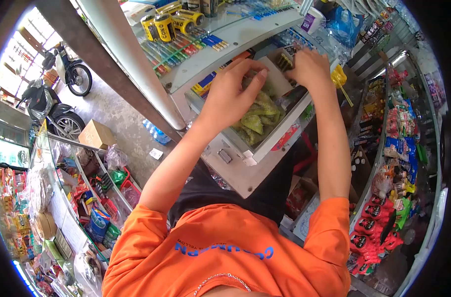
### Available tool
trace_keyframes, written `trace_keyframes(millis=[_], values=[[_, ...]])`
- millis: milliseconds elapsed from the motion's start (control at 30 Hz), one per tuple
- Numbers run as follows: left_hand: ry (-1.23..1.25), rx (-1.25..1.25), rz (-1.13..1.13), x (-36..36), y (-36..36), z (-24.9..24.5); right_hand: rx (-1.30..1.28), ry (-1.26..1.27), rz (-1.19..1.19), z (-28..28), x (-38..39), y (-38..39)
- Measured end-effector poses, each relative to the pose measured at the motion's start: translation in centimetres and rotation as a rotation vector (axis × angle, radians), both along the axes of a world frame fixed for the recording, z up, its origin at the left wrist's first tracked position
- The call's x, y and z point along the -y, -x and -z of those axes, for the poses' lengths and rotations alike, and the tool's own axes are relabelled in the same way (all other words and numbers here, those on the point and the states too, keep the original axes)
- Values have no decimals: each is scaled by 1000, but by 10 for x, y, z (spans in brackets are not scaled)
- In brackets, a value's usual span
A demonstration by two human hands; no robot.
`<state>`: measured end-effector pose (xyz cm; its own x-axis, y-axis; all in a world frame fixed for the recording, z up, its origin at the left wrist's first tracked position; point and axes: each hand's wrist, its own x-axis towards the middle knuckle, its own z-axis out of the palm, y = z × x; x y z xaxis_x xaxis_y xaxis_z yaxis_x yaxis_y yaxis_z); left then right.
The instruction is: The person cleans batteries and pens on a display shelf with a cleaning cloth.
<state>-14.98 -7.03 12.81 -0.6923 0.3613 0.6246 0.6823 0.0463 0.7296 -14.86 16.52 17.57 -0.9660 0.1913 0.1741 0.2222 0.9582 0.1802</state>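
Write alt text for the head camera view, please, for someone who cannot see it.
A person's left hand reaches over green bags in a display case while the right hand is beside a small open box, with shop goods and parked motorbikes around.

The near end of the drawer is open above; the shelf crowds its far end.

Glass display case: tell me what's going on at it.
A person in an orange shirt has both hands over the open compartment of a glass display case in a cluttered shop. The left hand is above the green plastic bags; the right hand is at a small open box beyond them. Whether either hand grips anything can't be made out. Yellow batteries stand and lie on the glass shelf above.
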Motion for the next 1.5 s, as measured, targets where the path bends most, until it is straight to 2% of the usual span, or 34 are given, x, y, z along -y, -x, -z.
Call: trace_keyframes(millis=[100, 200, 400, 533, 633, 800, 1033, 1100, 1233, 1300, 1433, 1500], values=[[-43, 6, 4, 1, -4, -3, 175, -27, 116, 13, -4, 9], [-22, 33, 6, 3, -5, -5, 246, -1, 118, 11, -8, 8], [-22, 19, 20, 1, -4, -2, 314, -34, 132, 6, -7, 7], [-34, 12, 4, 2, -6, -5, 270, -36, 77, 9, -14, 8], [15, 76, 25, 7, -6, -7, 355, 79, 56, 5, -17, 8], [94, 165, 57, 10, -8, -13, 241, 158, -17, 14, -29, 3], [94, 136, 47, 10, -10, -14, 296, 201, -91, 36, -53, 5], [107, 135, 44, 9, -10, -14, 199, 145, -153, 40, -53, 1], [93, 119, 65, 8, -8, -12, 178, 132, -157, 38, -56, -2], [93, 119, 65, 8, -8, -13, 308, 291, -162, 32, -61, 5], [118, 133, 54, 9, -10, -15, 298, 358, -126, 18, -51, -4], [123, 153, 59, 9, -10, -15, 114, 325, -251, 27, -56, -5]])
